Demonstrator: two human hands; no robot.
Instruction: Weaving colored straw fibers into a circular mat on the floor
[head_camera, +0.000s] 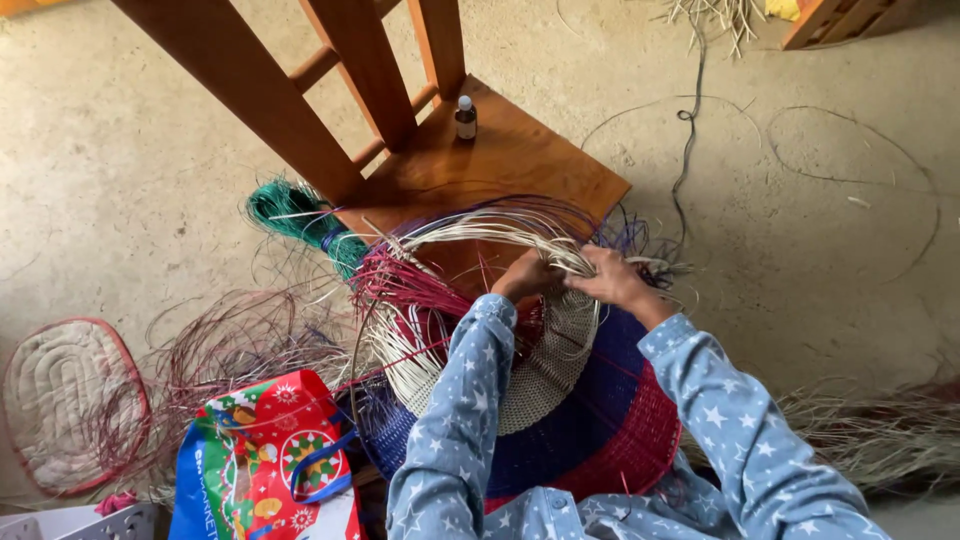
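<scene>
Grip: left hand (525, 272) and right hand (612, 278) meet side by side, both pinching the bundle of pale straw strands (500, 232) at the far edge of the woven piece; the fingers are curled shut around the strands, fingertips hidden among them.
Woven piece: a round woven basket base (585, 420) lies directly below the grip, toward the person, with a cream centre, then a dark blue band, then a red band at the rim.
Loose strands: the pale strands arc away from the grip to the left; magenta strands (400, 280) fan out just left of the left hand.
Sleeves: blue star-printed sleeves (455, 420) run from the grip back toward the camera, over the woven piece.
Wooden chair: a wooden chair (500, 160) lies beyond the grip, its seat touching the far strands.
Floor: bare concrete floor (820, 260) surrounds everything.
Shopping bag: a bright printed bag (265, 460) sits well left of the grip, nearer the camera.
Quilted pad: a quilted pad with red trim (65, 400) lies far left of the grip.
Green fibre: a green fibre bundle (290, 212) lies left of and beyond the grip.
Bottle: a small bottle with white cap (466, 118) stands upright on the chair seat, beyond the grip.
</scene>
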